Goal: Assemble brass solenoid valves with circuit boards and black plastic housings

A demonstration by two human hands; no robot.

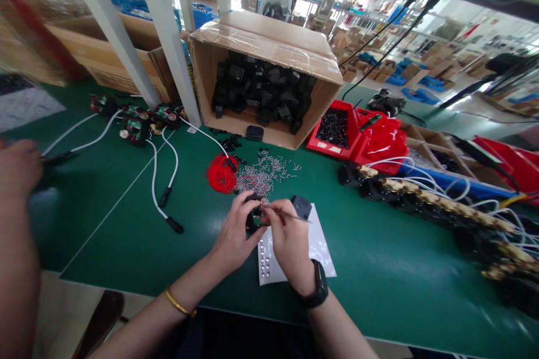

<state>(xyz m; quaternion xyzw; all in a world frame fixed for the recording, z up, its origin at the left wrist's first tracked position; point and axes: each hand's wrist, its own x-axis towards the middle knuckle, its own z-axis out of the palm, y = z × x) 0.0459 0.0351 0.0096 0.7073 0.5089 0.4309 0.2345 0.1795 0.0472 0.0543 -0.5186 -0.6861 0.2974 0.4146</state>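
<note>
My left hand (236, 231) is closed around a small black housing (251, 225) with a bit of green circuit board showing inside. In my right hand (290, 238) is a thin pointed tool (295, 215), probably tweezers, pinched between thumb and fingers; its tip meets the housing and is partly hidden. A white sheet (318, 247) with rows of small round clear pieces (264, 261) lies under my right hand. Just beyond it sits a dark grey plastic cover (301, 207). Loose small screws or pins (261, 175) are scattered beyond my hands, beside a coil of red wire (222, 174).
A cardboard box (265, 31) of black parts lies on its side at the back. Red bins (332, 148) stand right of it. Brass-and-black assemblies (404, 188) with white cables line the right. Circuit boards with cables (137, 129) lie left, near another person's hand (19, 171).
</note>
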